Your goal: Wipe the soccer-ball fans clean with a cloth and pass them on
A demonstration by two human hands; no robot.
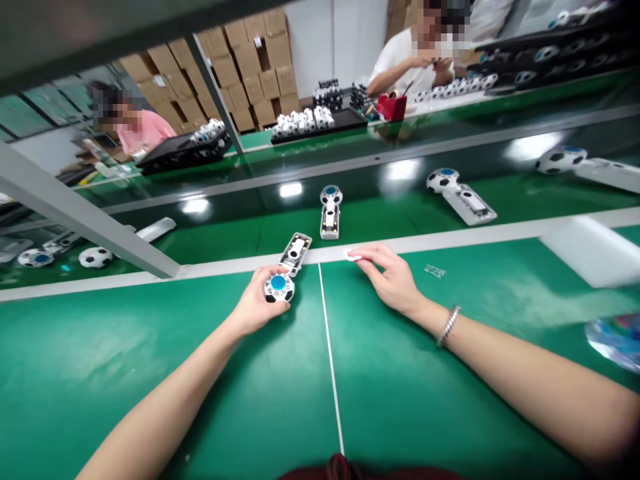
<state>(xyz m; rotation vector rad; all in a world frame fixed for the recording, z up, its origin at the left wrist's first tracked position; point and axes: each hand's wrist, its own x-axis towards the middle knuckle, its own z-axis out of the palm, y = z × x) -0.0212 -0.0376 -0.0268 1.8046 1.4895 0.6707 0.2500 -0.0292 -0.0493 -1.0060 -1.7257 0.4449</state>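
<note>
Two hands (253, 303) (393, 281), one bracelet (449, 326); one football-headed device (279, 289) held, five football heads (331, 195) on belt (387, 217); two co-workers (143, 128) (393, 60).

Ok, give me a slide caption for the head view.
Left hand grips a football-patterned device; right hand pinches a small white piece at a green bench.

Green counter (280, 393) is lying open down the middle.
A bare lane is running forward between left hand (256, 301) and right hand (393, 277) to a pale rail (450, 241), where a ball-headed device (279, 287) is jutting over at left. A slanting grey post (95, 213) is blocking the far left; a white block (593, 250) and shiny plastic item (617, 340) are obstructing the right; a dark beam (125, 33) is hanging overhead.
</note>
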